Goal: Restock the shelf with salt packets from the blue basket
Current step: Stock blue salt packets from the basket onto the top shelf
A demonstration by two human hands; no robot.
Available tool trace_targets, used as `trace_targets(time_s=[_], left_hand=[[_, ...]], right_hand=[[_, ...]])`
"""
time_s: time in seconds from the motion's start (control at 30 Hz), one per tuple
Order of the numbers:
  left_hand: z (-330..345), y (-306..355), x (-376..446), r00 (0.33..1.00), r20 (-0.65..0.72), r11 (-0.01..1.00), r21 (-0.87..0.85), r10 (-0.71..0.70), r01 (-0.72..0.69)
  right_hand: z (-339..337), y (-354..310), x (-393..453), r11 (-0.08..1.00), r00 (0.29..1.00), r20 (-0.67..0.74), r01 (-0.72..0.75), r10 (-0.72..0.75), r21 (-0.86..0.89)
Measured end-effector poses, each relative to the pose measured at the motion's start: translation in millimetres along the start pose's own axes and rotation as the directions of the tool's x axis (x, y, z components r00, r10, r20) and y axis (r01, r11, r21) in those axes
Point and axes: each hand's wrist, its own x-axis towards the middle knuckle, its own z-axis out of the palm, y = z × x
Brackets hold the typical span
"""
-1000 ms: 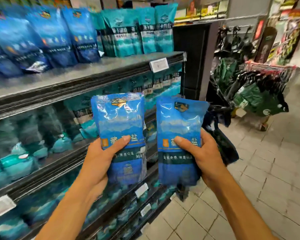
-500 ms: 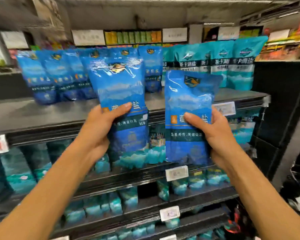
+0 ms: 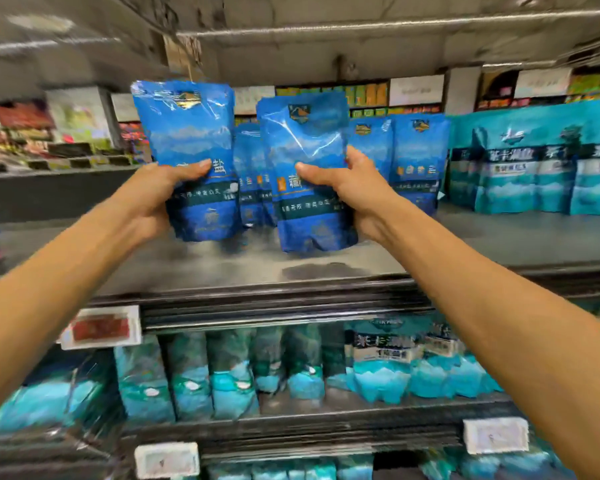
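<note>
My left hand grips a blue salt packet upright, thumb across its front. My right hand grips a second blue salt packet the same way. Both packets hang just above the grey top shelf, in front of a row of the same blue packets standing at the back. The blue basket is out of view.
Teal salt packets stand at the right of the top shelf. More teal packets fill the lower shelf. Price tags clip onto the shelf edges. The shelf surface at the left is bare metal.
Both hands have lifted their packets from chest height up and forward over the top shelf. My view has swung from the aisle to face the shelf.
</note>
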Motion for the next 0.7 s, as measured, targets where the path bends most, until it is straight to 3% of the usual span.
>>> trace_targets(time_s=[0.33,0.47,0.53,0.63,0.7], left_hand=[[-61,-24,77,0.999,-0.045,0.999,0.051,-0.003,0.005],[-74,-42,85,0.999,-0.035,0.995,0.097,-0.03,0.033],[-86,-45,84,1.0,-0.011,0.976,0.216,-0.019,0.021],[-100,-41,76,1.0,-0.003,0.783,0.622,0.02,-0.014],[-105,-41,73,1.0,0.023,0.715,0.698,0.016,-0.027]], right_hand=[[75,56,101,0.989,0.994,-0.046,-0.108,0.104,-0.1],[78,75,122,0.961,0.994,0.007,-0.108,0.113,-0.255],[71,82,124,0.927,0.992,0.063,-0.075,0.105,-0.368],[60,87,124,0.806,0.986,0.113,-0.035,0.125,-0.59],[56,89,122,0.725,0.988,0.112,-0.004,0.111,-0.689]])
